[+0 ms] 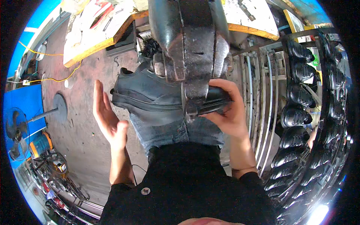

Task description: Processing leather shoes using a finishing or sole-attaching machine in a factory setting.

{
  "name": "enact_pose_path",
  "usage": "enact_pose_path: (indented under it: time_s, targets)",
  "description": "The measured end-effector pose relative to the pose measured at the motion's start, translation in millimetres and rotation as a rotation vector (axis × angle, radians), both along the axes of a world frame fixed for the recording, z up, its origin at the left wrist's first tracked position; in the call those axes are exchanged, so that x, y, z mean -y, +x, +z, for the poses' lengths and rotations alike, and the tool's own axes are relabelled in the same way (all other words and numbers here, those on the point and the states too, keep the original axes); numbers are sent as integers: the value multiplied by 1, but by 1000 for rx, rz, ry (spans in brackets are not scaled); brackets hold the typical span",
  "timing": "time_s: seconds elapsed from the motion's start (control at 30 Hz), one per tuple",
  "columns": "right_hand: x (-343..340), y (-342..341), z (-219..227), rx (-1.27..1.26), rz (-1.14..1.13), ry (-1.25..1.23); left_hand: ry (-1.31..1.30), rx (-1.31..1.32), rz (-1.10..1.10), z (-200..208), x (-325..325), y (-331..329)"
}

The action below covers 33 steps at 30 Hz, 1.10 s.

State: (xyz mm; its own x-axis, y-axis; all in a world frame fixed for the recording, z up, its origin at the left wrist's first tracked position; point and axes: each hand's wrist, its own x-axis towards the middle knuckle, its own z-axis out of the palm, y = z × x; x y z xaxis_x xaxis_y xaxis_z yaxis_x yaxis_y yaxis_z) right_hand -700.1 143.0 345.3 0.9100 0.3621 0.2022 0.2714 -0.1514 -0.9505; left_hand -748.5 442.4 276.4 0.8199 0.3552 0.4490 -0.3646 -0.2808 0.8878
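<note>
A black shoe (142, 90) lies sideways under the worn dark metal head of a large machine (197, 56), its sole edge facing me. A metal piece at the bottom of the head crosses in front of the shoe near the toe. My right hand (232, 110) grips the toe end, with the thumb below and the fingers above. Just left of the heel, my left hand (108, 114) is open and apart from the shoe, its fingers stretched out. The machine head hides part of the shoe's upper.
A rack of several black shoes (296, 116) stands at the right beside metal rails (258, 112). Worktables with wooden edges (88, 48) are at the far side. A fan (17, 127), a round-based stand (60, 107) and a yellow cable (75, 73) are at the left.
</note>
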Motion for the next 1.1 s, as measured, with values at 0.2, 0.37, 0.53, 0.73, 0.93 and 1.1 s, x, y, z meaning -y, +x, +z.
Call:
enact_pose_path:
  time_s: [0.2, 0.37, 0.53, 0.73, 0.93, 1.1]
  targets:
    - [-18, -3, 21, 142, -13, -230, 566, 10, -361, 87, 32, 10]
    - [-19, -8, 28, 165, -44, -330, 583, -145, -529, 95, 58, 36]
    - [-14, -3, 33, 205, -17, -413, 251, -179, -602, 81, 64, 40]
    - [12, 7, -57, 182, 1, -174, -99, -211, -668, 46, 67, 31]
    - [38, -2, -170, -538, 100, 376, -458, -252, -665, 33, 85, 20]
    - [89, 3, -135, -370, -82, -13, -501, -225, -681, 21, 85, 22]
